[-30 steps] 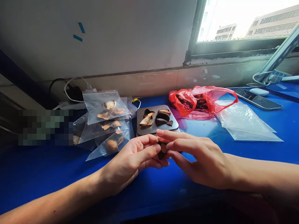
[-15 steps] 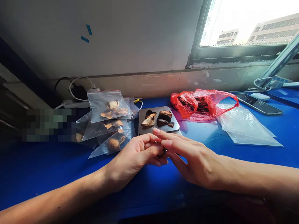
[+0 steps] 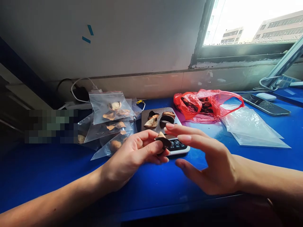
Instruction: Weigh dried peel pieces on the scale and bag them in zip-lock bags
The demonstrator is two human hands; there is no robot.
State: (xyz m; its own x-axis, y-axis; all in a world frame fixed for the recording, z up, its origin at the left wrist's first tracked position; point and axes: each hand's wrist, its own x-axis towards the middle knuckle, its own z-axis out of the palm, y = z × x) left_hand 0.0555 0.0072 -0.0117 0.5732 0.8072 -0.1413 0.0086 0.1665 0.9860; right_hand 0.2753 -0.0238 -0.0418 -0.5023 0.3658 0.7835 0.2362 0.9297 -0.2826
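My left hand pinches a curved piece of dried peel, dark on one face and pale on the other, between thumb and fingers. Just right of it hovers my right hand, its fingers spread and nothing in them. Behind both hands a small digital kitchen scale sits on the table, several similar dried pieces lying on its metal plate. My right fingertips overlap the scale in the view and hide part of it, including its right-hand pieces. The scale's reading is hidden.
Several clear zip bags holding dried pieces lie left of the scale. A red plastic bag with dark pieces stands behind right. Flat clear bags and a phone lie farther right on the blue table. A white cable runs along the wall.
My right hand has drawn away to the right from my left hand and opened out. The dried peel in my left fingers and the scale's buttons now show.
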